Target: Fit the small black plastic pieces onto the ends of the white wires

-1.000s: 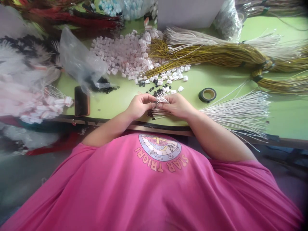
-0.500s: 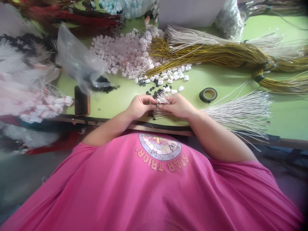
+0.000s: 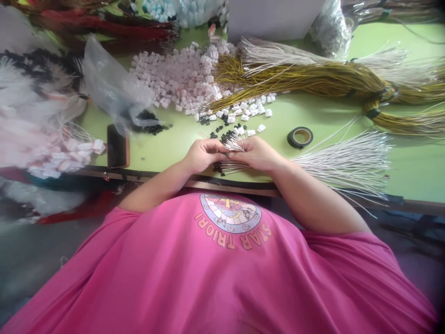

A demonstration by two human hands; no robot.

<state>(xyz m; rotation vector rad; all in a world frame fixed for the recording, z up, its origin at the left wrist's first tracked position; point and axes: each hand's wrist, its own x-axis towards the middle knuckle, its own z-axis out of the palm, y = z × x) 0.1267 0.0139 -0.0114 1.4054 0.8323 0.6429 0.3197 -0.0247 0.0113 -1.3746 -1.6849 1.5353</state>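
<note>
My right hand [image 3: 260,153] is closed round a bundle of white wires [image 3: 342,162]. Their tips stick out past its fingers, and the long ends fan out to the right under and behind my forearm. Thumb and forefinger of my left hand [image 3: 202,156] are pinched together at the wire tips, touching the right fingertips. What sits in that pinch is too small to make out. Small black plastic pieces [image 3: 218,168] show just below the fingers at the wire ends. More black pieces [image 3: 227,137] lie on the table just beyond the hands.
White connector housings [image 3: 181,76] are heaped behind my hands, with yellow wires [image 3: 313,79] bundled to their right. A tape roll [image 3: 300,137] lies right of my hand. At left are a phone [image 3: 117,146], a clear plastic bag [image 3: 111,88] and a pile of white connectors [image 3: 59,155].
My hands stay almost in place. The left fingers have shifted very slightly against the wire tips held in my right hand.
</note>
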